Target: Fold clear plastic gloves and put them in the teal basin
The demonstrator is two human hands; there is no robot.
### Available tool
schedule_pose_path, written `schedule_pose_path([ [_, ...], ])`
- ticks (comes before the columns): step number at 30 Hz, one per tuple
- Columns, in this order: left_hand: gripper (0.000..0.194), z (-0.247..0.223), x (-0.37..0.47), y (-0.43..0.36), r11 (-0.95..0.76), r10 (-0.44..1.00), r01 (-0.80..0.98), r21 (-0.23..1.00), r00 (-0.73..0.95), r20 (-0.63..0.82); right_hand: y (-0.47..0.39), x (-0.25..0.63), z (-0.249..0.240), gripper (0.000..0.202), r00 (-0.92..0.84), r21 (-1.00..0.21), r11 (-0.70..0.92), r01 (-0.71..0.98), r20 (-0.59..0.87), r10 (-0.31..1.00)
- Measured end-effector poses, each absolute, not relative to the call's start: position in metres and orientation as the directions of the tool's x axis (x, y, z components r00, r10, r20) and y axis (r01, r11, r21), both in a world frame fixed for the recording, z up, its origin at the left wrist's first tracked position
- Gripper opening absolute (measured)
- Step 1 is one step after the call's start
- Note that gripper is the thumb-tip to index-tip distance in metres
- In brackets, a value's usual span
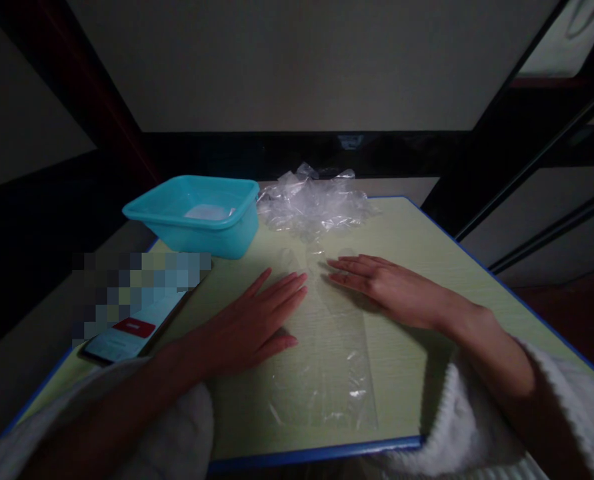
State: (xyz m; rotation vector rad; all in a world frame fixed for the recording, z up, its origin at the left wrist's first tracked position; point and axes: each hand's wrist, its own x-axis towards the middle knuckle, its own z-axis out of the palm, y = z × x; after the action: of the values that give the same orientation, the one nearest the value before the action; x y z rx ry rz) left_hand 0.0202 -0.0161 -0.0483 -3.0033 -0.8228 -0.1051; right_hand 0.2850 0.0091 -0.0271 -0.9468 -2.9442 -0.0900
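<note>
A clear plastic bag (321, 360) lies spread flat on the table, its lower end towards the near edge and its narrower upper part, perhaps handles, pointing away from me. My left hand (261, 317) rests palm down over the bag's left side, fingers stretched out and thumb apart. On the other side my right hand (377, 283) is flat too, its extended fingers pointing left over the upper part of the bag. Neither hand grips anything. Beyond them sits a heap of crumpled clear plastic bags (317, 200).
A turquoise plastic basin (201, 230) stands at the back left with something whitish inside. Nearer, a phone (151, 313) with a lit, partly blurred screen lies by the left edge. The pale table (401, 393) has a blue rim, and a wall panel (287, 67) rises behind it.
</note>
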Motion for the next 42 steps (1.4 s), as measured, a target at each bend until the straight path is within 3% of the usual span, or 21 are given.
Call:
schedule_pose_path([
  [3, 0.05, -0.046, 0.018, -0.013, -0.855, 0.513, 0.517, -0.031, 0.854, 0.081, 0.002, 0.28, -0.021, 0.033, -0.848, 0.031, 0.85, 0.527, 0.092, 0.522],
  [6, 0.048, -0.046, 0.016, -0.01, -0.856, 0.502, 0.513, -0.067, 0.855, 0.127, -0.009, 0.273, -0.013, 0.023, -0.889, -0.064, 0.895, 0.442, 0.1, 0.446],
  [13, 0.045, -0.045, 0.014, -0.007, -0.874, 0.452, 0.477, -0.091, 0.868, 0.204, -0.034, 0.268, -0.006, 0.012, -0.971, -0.33, 0.913, 0.239, -0.097, 0.219],
  [17, 0.043, -0.046, 0.015, -0.01, -0.885, 0.426, 0.458, -0.089, 0.871, 0.245, -0.04, 0.268, -0.016, 0.011, -0.987, -0.437, 0.888, 0.143, -0.131, 0.094],
  [21, 0.041, -0.047, 0.016, -0.012, -0.887, 0.416, 0.45, -0.106, 0.876, 0.242, -0.042, 0.266, -0.023, 0.01, -0.99, -0.426, 0.898, 0.115, -0.127, 0.066],
  [26, 0.039, -0.047, 0.015, -0.012, -0.885, 0.42, 0.455, -0.101, 0.873, 0.248, -0.045, 0.264, -0.024, 0.009, -0.982, -0.36, 0.918, 0.165, -0.144, 0.12],
  [34, 0.037, -0.049, 0.016, -0.011, -0.89, 0.415, 0.445, -0.098, 0.881, 0.227, -0.052, 0.262, -0.023, 0.011, -0.97, -0.351, 0.912, 0.214, -0.183, 0.158],
  [42, 0.036, -0.047, 0.017, -0.012, -0.898, 0.427, 0.44, -0.022, 0.88, 0.208, -0.052, 0.261, -0.023, 0.007, -0.966, -0.36, 0.902, 0.237, -0.188, 0.178],
])
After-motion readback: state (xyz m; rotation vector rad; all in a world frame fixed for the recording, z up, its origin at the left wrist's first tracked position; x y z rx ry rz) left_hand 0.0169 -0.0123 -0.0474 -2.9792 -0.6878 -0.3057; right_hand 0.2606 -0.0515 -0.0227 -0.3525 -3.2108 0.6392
